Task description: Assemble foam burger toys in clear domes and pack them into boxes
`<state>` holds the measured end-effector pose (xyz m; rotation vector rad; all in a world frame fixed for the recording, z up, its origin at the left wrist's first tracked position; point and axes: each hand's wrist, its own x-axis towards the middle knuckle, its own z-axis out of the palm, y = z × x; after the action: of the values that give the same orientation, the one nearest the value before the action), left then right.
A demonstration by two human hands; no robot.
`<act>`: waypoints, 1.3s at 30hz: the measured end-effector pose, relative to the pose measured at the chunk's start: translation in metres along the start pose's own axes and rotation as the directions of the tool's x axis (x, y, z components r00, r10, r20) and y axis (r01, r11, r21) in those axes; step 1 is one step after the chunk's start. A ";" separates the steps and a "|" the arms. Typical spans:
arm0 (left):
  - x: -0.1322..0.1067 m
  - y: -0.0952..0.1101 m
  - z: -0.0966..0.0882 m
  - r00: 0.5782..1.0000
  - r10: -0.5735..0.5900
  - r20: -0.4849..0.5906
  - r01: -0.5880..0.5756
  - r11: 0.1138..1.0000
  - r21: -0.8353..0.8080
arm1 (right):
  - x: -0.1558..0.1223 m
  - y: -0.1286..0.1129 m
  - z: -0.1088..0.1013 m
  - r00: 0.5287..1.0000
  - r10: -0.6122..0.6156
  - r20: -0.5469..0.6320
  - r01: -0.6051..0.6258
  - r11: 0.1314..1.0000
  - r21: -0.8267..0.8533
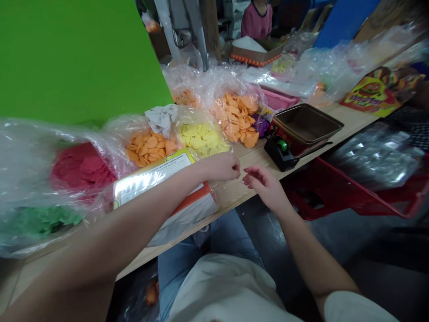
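Green across the upper left: flat upright panel, behind the bench. Pale wood next: bench, running slantwise from lower left to upper right. At right, below the bench edge: red crate, loaded with clear plastic packs, outlines blurred. On the bench near its front edge: printed package, white and yellow face with an orange-red band, partly in clear film, crossed from above by the left forearm. Beyond and beside it, in open clear bags: crimson pieces at left, orange pieces behind, both heaped. To the right of these: dark rectangular tin, top open, interior brown. Smaller heaps between: green pieces in the near left corner, yellow pieces just behind the printed package, white pieces farther back. Hands close together above the bench front, gap visible between. Left hand: fingers curled inward, just past the right end of the printed package; contact and any small item in the grasp cannot be told. Right hand: thumb and fingers loosely bent and apart, palm side toward the left hand. Against the tin, near side: black tape dispenser, fitted with green tape roll.
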<state>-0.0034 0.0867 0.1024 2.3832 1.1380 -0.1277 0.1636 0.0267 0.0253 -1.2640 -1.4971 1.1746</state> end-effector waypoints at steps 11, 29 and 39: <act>0.003 0.009 0.000 0.996 -0.034 -0.077 0.037 0.998 0.045 | -0.014 -0.010 0.025 0.963 -0.223 -0.148 0.120 0.854 -0.507; 0.001 0.016 0.010 0.993 0.012 -0.118 0.020 0.964 0.264 | 0.002 0.015 0.031 0.991 -0.053 -0.125 0.066 0.993 0.102; -0.084 0.016 -0.039 0.887 -0.015 -0.462 0.164 0.945 0.284 | 0.010 0.008 0.016 0.998 0.057 0.006 -0.057 0.998 0.031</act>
<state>-0.0502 0.0370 0.1668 2.7315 1.5442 0.2552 0.1481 0.0350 0.0138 -1.2908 -1.4495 1.2345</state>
